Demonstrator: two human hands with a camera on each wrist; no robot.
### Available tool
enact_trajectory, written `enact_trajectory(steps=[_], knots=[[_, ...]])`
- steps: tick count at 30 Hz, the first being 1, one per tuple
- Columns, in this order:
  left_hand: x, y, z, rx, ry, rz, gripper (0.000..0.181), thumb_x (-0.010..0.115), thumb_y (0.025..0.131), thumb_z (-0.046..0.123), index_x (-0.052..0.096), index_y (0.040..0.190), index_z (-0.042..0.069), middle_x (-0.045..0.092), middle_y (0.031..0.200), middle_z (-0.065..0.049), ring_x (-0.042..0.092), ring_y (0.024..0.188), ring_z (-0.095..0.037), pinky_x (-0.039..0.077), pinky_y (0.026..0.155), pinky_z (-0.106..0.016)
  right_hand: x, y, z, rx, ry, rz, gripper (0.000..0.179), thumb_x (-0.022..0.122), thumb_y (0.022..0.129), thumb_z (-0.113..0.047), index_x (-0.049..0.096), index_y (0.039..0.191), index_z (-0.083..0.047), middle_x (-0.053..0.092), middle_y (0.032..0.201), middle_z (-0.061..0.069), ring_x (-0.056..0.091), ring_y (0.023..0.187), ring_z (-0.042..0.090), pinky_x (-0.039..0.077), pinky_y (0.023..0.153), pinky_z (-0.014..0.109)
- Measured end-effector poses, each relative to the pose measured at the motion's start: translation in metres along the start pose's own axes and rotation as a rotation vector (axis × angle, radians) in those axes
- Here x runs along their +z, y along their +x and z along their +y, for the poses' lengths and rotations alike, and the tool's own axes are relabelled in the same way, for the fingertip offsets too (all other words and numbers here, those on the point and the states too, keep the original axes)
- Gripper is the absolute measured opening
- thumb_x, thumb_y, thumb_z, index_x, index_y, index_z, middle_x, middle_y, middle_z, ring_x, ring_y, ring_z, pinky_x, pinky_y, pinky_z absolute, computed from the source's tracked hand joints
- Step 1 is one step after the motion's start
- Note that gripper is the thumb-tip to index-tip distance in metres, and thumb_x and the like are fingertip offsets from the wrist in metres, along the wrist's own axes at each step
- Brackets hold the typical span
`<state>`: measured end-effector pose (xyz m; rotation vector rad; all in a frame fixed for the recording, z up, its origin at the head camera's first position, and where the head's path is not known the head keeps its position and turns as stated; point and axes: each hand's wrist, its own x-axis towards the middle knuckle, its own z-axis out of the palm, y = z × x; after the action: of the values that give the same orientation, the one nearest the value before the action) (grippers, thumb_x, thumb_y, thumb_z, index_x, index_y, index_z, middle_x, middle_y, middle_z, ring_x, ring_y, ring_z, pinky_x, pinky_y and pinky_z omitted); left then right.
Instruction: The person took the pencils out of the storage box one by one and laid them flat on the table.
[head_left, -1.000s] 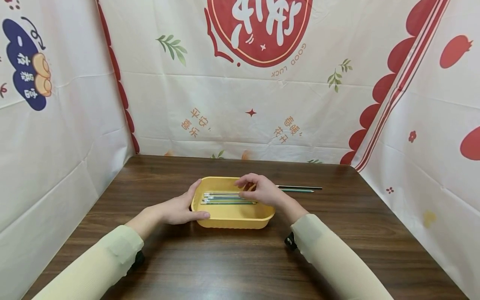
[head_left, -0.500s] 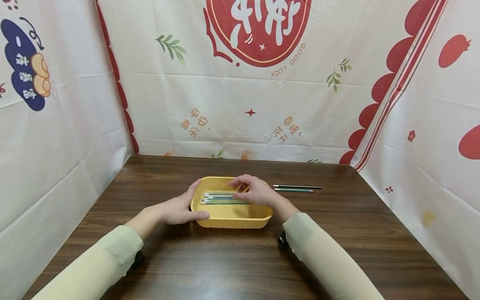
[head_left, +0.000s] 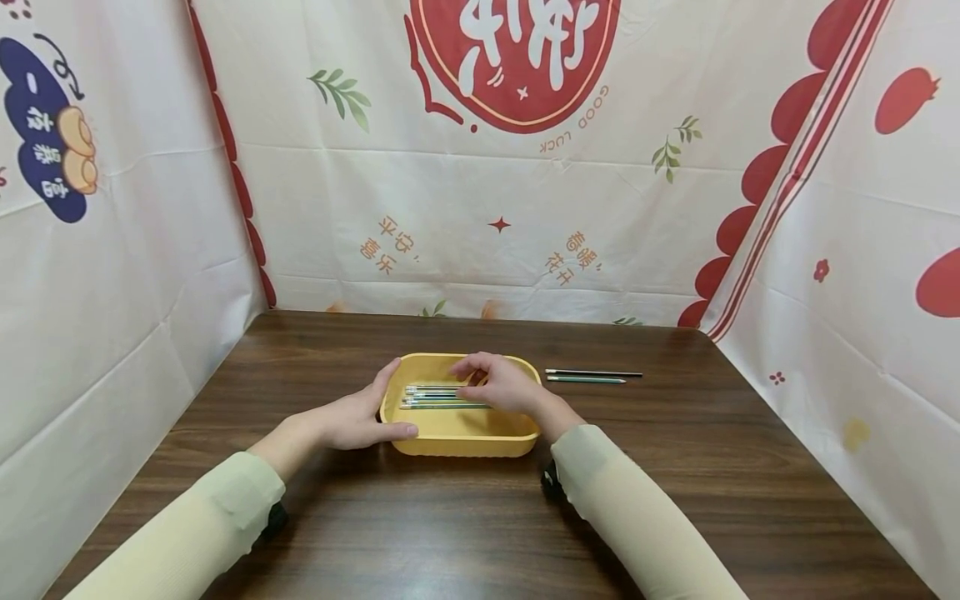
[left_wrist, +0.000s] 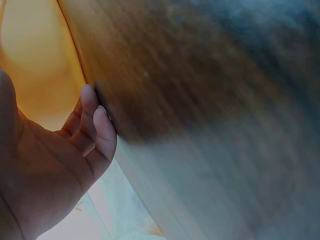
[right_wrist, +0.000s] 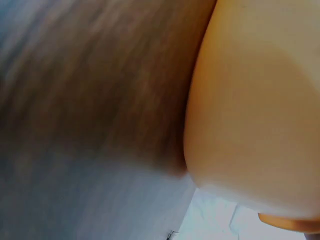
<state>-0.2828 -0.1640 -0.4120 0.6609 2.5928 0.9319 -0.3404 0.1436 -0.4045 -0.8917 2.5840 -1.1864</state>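
A yellow plastic basket (head_left: 465,448) sits on the table, with several pencils (head_left: 431,406) lying side by side inside it. At its left end my left hand (head_left: 356,419) holds the basket, thumb over the front rim and the other fingers along the outside. In the left wrist view, fingertips of the left hand (left_wrist: 75,145) curl by the basket wall (left_wrist: 40,55). My right hand (head_left: 502,385) reaches over the right side of the basket, fingers loosely bent, thumb tip right at the pencils and covering their right ends. The right wrist view shows mostly the basket's outer wall (right_wrist: 250,110).
Two more pencils, one black (head_left: 600,373) and one green (head_left: 588,380), lie on the brown wooden table (head_left: 420,525) to the right of the basket. A printed white cloth (head_left: 450,183) hangs behind the table and along both sides.
My right hand has slid left over the pencils, which stay where they are in the basket. The two loose pencils now show fully. The left hand keeps its place.
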Motion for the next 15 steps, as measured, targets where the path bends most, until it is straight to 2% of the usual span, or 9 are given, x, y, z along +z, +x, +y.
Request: enact_trajectory(steps=[9,15], knots=[[-0.0001,-0.0006,0.0000,0.018,0.009,0.008,0.129,0.073,0.097,0.069,-0.015,0.175,0.014,0.022,0.178,-0.030,0.037,0.161,-0.043,0.032,0.129,-0.064,0.0045,0.0023,0.0037,0.004,-0.066,-0.103,0.034,0.079,0.099,-0.007,0.077,0.133,-0.008,0.078,0.123,0.006,0.067,0.108,0.011,0.055,0.098,0.030],[0.0007,-0.0007,-0.0001,0.023,0.009,0.011,0.129,0.073,0.098,0.068,-0.015,0.175,0.013,0.022,0.178,-0.030,0.039,0.160,-0.042,0.034,0.128,-0.063,0.0055,0.0019,0.0048,0.024,-0.099,-0.138,0.031,0.079,0.100,-0.009,0.079,0.130,-0.013,0.078,0.119,0.002,0.066,0.104,0.009,0.055,0.093,0.028]])
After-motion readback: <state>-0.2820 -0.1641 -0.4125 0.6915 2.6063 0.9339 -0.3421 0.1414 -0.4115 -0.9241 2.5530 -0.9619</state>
